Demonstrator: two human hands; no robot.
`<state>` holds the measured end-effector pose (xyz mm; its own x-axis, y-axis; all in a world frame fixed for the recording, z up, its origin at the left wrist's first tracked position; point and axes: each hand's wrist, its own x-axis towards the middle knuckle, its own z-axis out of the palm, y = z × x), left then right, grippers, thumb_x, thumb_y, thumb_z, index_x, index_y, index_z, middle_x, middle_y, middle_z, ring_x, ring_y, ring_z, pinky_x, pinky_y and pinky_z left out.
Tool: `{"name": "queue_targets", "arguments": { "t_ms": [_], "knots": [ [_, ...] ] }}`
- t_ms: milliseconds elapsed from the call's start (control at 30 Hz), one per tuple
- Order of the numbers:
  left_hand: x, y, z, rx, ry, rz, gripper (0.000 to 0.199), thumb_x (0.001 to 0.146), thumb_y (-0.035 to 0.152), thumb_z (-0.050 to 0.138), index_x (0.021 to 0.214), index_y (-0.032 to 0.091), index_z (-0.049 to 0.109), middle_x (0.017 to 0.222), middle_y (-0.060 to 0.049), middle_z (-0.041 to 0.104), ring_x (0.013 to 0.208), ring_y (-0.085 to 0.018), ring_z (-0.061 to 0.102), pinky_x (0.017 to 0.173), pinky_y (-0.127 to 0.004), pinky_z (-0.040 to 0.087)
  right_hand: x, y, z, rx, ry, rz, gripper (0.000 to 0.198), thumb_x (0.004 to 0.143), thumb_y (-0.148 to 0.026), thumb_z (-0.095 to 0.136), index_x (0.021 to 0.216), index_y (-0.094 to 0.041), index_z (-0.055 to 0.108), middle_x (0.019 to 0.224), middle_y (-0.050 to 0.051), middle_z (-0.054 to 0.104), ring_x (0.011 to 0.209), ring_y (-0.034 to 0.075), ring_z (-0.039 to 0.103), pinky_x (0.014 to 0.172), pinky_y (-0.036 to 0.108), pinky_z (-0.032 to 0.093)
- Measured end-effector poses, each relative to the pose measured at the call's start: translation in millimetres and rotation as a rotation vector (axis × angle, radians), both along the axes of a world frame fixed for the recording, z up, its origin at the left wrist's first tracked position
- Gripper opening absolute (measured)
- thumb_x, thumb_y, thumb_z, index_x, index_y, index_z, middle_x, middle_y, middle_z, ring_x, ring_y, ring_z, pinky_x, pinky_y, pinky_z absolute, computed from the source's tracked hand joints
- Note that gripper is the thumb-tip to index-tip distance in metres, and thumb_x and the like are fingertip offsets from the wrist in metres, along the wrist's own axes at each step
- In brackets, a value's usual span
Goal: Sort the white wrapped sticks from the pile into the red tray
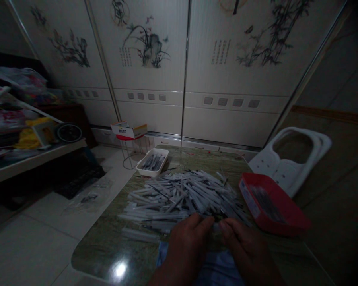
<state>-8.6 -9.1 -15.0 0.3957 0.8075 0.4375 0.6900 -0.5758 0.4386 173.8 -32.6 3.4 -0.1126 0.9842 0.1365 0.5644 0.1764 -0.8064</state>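
Your left hand [187, 242] and right hand [246, 244] are nearly together, fingers curled, their fingertips pinching a small pale piece [216, 227], blurred, between them. Just beyond your hands spreads a heap of slim, straight, translucent whitish sleeves [193, 190], some with dark lengths, on a glossy, green-veined table [104, 242]. Right of your right hand sits a red, smooth-walled tray [289, 198]; below both hands lies blue cloth [219, 267].
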Motion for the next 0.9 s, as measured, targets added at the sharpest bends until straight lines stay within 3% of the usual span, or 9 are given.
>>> {"name": "queue_targets", "arguments": {
  "t_ms": [100,167,267,367,500,700,900],
  "knots": [
    [-1.1,-1.5,3.3,-0.013,-0.033,-0.027,0.038,0.095,0.019,0.053,0.130,0.030,0.063,0.099,-0.004,0.068,0.084,-0.015,0.067,0.072,-0.024,0.053,-2.2,0.2,3.1,0.008,0.010,-0.012,0.036,0.103,-0.048,0.039,0.090,-0.024,0.063,0.080,0.001,0.066,0.074,0.018,0.063,0.067,0.028,0.047],
    [-5.2,-0.4,8.0,-0.035,-0.053,-0.041,0.042,0.094,0.024,0.057,0.136,0.031,0.058,0.115,-0.006,0.068,0.097,-0.018,0.068,0.079,-0.027,0.055,-0.7,0.6,7.8,0.010,0.020,-0.043,0.036,0.101,-0.049,0.042,0.091,-0.024,0.064,0.081,0.001,0.068,0.074,0.019,0.065,0.067,0.027,0.048],
    [-20.5,7.8,14.7,-0.048,-0.096,0.020,0.050,0.093,0.033,0.062,0.142,0.030,0.052,0.135,-0.009,0.061,0.114,-0.024,0.065,0.091,-0.035,0.055,6.2,1.2,17.0,0.030,0.054,-0.191,0.038,0.098,-0.054,0.045,0.090,-0.023,0.066,0.073,0.001,0.067,0.067,0.019,0.063,0.059,0.026,0.047],
    [-45.0,22.7,14.9,-0.044,-0.177,0.197,0.040,0.098,0.033,0.052,0.138,0.028,0.054,0.127,-0.009,0.064,0.110,-0.023,0.065,0.090,-0.036,0.054,17.1,2.7,23.8,0.047,0.073,-0.322,0.041,0.096,-0.057,0.046,0.086,-0.022,0.065,0.065,0.000,0.062,0.061,0.018,0.060,0.051,0.025,0.043],
    [-74.0,38.7,6.3,-0.071,-0.233,0.391,0.032,0.098,0.035,0.050,0.127,0.024,0.059,0.115,-0.007,0.068,0.096,-0.022,0.066,0.083,-0.037,0.052,31.0,5.3,26.2,0.010,0.046,-0.318,0.041,0.096,-0.058,0.046,0.085,-0.023,0.065,0.066,0.000,0.062,0.060,0.018,0.058,0.050,0.025,0.042],
    [-73.0,38.5,3.8,-0.118,-0.003,0.311,0.017,0.094,0.027,0.054,0.103,0.024,0.067,0.102,-0.006,0.069,0.102,-0.025,0.061,0.088,-0.038,0.046,33.1,4.9,27.6,-0.022,0.065,-0.318,0.041,0.095,-0.057,0.047,0.086,-0.022,0.065,0.068,0.001,0.062,0.058,0.017,0.056,0.049,0.026,0.041],
    [-49.5,29.0,13.1,-0.152,0.211,0.252,0.022,0.089,0.027,0.060,0.108,0.029,0.069,0.107,-0.005,0.068,0.106,-0.029,0.056,0.087,-0.041,0.038,24.3,5.1,28.8,0.058,0.089,-0.345,0.040,0.095,-0.056,0.048,0.080,-0.022,0.064,0.062,-0.001,0.056,0.059,0.017,0.054,0.051,0.024,0.038]
  ]
}}
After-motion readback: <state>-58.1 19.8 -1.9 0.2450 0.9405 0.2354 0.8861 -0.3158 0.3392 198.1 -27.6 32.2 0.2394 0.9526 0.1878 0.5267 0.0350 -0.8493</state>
